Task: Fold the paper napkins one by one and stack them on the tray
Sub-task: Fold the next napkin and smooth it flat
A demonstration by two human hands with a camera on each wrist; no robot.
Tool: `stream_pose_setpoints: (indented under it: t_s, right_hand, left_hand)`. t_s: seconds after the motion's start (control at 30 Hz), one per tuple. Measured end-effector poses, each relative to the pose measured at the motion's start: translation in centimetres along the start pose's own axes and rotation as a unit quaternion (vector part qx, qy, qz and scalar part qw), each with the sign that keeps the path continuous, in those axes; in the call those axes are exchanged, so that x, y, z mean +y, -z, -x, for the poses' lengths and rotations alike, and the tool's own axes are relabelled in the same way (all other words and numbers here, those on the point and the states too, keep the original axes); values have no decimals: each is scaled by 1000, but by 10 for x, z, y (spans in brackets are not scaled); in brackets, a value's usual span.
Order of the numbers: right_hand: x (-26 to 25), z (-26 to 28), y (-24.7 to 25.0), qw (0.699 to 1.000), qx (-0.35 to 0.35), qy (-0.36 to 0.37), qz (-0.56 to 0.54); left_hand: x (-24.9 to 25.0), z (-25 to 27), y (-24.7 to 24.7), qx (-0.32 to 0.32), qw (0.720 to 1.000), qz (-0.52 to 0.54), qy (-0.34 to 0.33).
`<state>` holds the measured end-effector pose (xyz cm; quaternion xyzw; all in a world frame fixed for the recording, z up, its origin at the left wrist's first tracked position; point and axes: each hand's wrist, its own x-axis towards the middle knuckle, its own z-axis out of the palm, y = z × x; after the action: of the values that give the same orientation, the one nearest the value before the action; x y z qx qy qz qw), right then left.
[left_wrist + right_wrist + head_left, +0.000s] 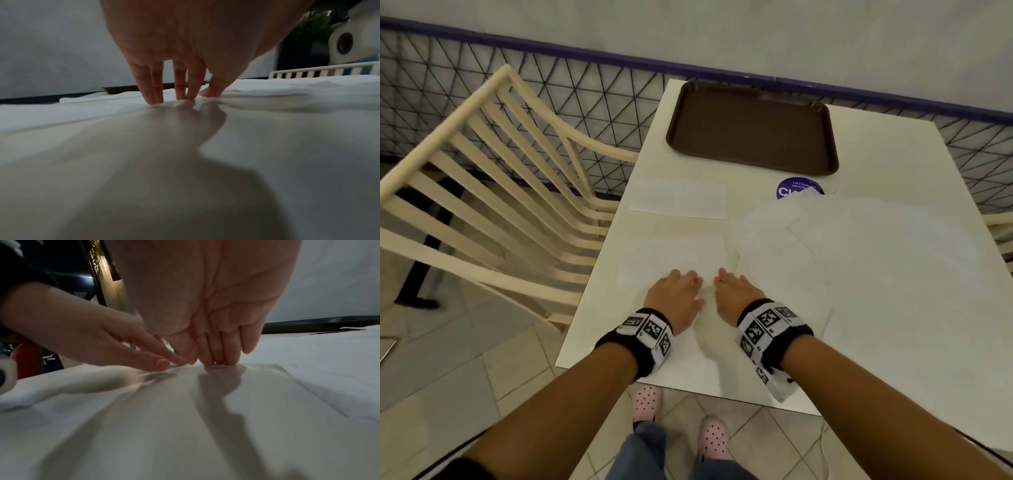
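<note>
Left hand [674,296] and right hand [738,294] lie side by side, fingers straight, fingertips pressing flat on white napkin [671,260] at near edge of table [914,359]. Folded napkin [679,198] lies beyond it. Loose napkins [859,246] overlap at right. Brown tray [753,126] at far end.

A white table [893,164] stands against a pale wall [722,27] with a dark mesh railing [482,78]. A cream slatted chair [493,171] sits left, on grey floor tiles [448,370].
</note>
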<state>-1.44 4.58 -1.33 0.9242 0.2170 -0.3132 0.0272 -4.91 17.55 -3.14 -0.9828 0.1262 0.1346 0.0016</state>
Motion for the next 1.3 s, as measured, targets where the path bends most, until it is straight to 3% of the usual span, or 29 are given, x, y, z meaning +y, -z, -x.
stream_pose_setpoints:
  t_s: [0.17, 0.33, 0.43, 0.6, 0.73, 0.8, 1.03, 1.17, 1.23, 1.3]
  right_hand:
    - [-2, -1, 5, 1000, 0, -23, 3]
    - [-2, -2, 8, 999, -1, -8, 46]
    - [-3, -3, 14, 998, 15, 1, 66]
    - [-9, -3, 27, 994, 48, 21, 99]
    - [-15, -8, 33, 994, 44, 22, 98]
    - [-18, -13, 34, 993, 38, 24, 108]
    - [-32, -24, 27, 991, 38, 20, 125]
    - [-36, -27, 24, 981, 36, 27, 188]
    - [-35, -27, 26, 979, 34, 35, 197]
    - [-32, -27, 32, 981, 33, 36, 190]
  left_hand:
    - [-3, 12, -9, 9, 998, 16, 63]
    - [-46, 46, -17, 29, 987, 52, 152]
    - [-65, 58, -14, 10, 985, 8, 171]
    - [-75, 33, 5, -8, 994, -11, 111]
    - [-76, 5, 12, -95, 993, 32, 55]
    - [-73, -4, 16, -111, 993, -4, 41]
    - [-62, -14, 17, -94, 988, -125, 13]
    - [-66, -14, 28, -25, 992, -126, -5]
    - [-71, -23, 18, -70, 993, -98, -8]
    - [-72, -21, 30, -50, 996, -78, -20]
